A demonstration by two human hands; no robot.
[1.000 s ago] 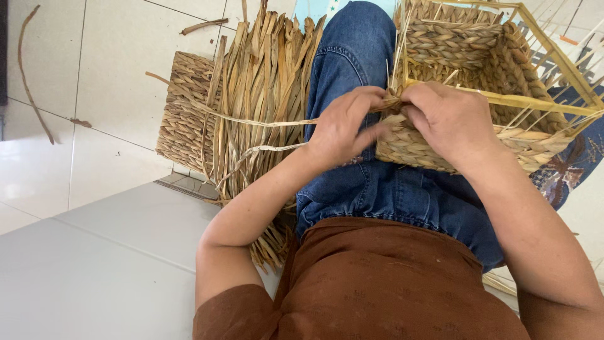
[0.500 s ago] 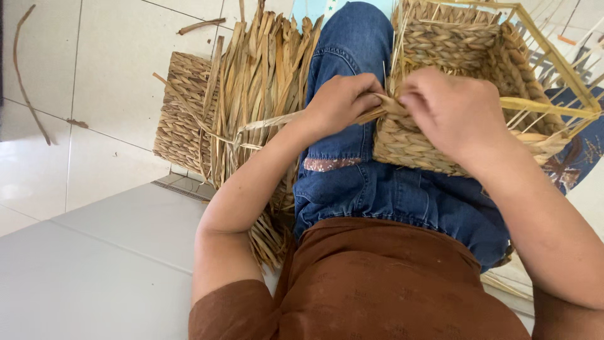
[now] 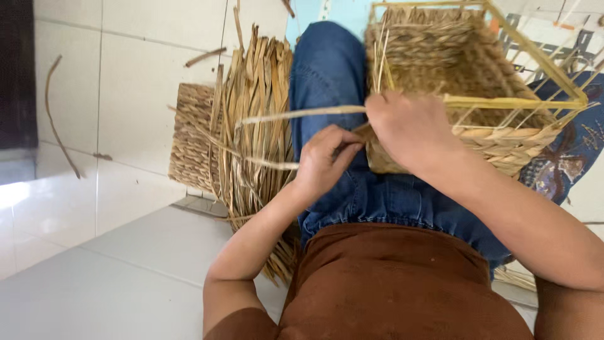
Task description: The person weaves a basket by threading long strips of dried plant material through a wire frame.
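A: Where is the basket (image 3: 465, 82)?
B: On the lap, tipped on its side, its near corner under the right hand (image 3: 412, 129).
A: And the grips?
B: The right hand is closed over the corner, pressing the weave. The left hand (image 3: 324, 160) pinches a strand (image 3: 302, 114) that runs out left over the straw bundle (image 3: 255, 126) on the floor (image 3: 94, 277).
A: The step?
B: Weaving at that corner, I judge. Next calls for pulling the strand taut and tucking it between the stakes.
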